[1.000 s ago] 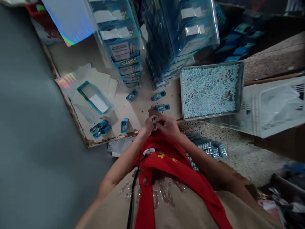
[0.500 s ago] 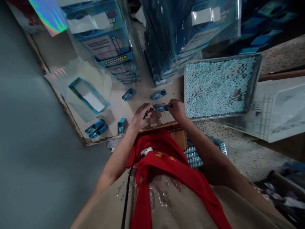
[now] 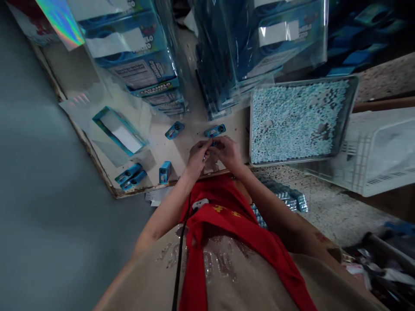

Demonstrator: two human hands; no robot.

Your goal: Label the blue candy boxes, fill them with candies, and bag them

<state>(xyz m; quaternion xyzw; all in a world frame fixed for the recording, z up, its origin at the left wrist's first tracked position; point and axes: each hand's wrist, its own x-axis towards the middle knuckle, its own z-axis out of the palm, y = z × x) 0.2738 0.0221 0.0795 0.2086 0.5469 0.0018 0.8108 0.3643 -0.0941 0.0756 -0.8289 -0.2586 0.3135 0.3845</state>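
Note:
My left hand point(image 3: 197, 157) and my right hand point(image 3: 228, 152) meet at the fingertips near the table's front edge. Both have curled fingers. A bit of a small blue candy box point(image 3: 213, 144) shows between them; fingers cover most of it. Something small peeks out of my left fist, too hidden to name. Just beyond my hands lies another small blue box point(image 3: 215, 131), with a further small box point(image 3: 174, 130) to its left. One more small box point(image 3: 164, 172) stands left of my left forearm.
At right sits a metal tray point(image 3: 250, 129) of small pale-blue candies, beside a white plastic crate point(image 3: 372, 147). Bagged stacks of blue cartons point(image 3: 132, 71) rise at the back. An open blue carton point(image 3: 118, 129) and a pair of small boxes point(image 3: 130, 176) lie at left.
My right hand has moved left, from the far end of the small blue box to my left fingertips. My fingers now cover that box, which was in plain sight.

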